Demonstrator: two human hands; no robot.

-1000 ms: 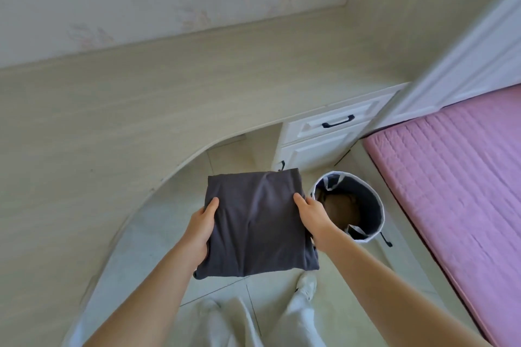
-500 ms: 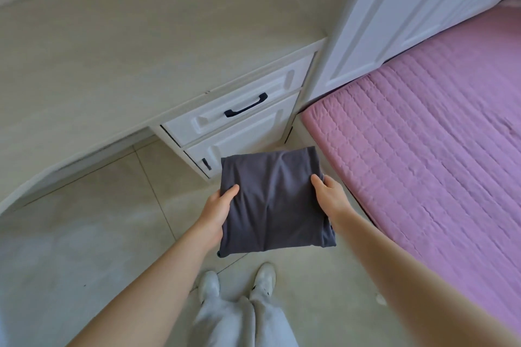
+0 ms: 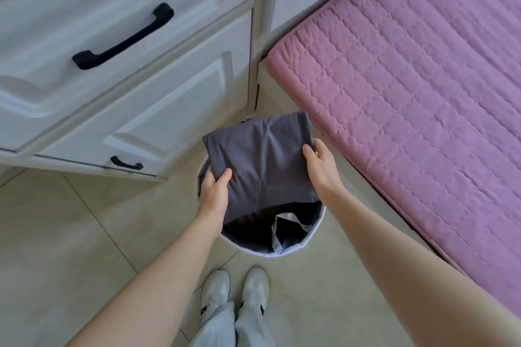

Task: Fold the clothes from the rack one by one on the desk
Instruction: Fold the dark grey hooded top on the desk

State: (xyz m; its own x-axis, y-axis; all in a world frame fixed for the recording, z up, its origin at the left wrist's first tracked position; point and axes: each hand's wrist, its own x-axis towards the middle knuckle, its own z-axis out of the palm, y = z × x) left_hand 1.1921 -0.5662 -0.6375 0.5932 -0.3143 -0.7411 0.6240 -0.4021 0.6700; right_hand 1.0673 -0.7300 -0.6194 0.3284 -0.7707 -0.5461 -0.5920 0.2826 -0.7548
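Observation:
A folded dark grey garment (image 3: 262,163) hangs flat between my two hands, directly over a round laundry basket (image 3: 296,249) with a white rim and dark lining on the floor. My left hand (image 3: 215,191) grips the garment's left edge, thumb on top. My right hand (image 3: 321,166) grips its right edge, thumb on top too. The garment covers most of the basket's opening; only the near part of the inside shows, with a grey handle strap (image 3: 284,227) in it. The desk top is out of view.
White drawers with black handles (image 3: 124,36) fill the upper left. A pink quilted mattress (image 3: 423,93) lies along the right. My white shoes (image 3: 234,293) stand on beige floor tiles just behind the basket.
I have turned away from the desk and bent down. The garment, held in both hands, has moved from in front of the drawers to above the basket.

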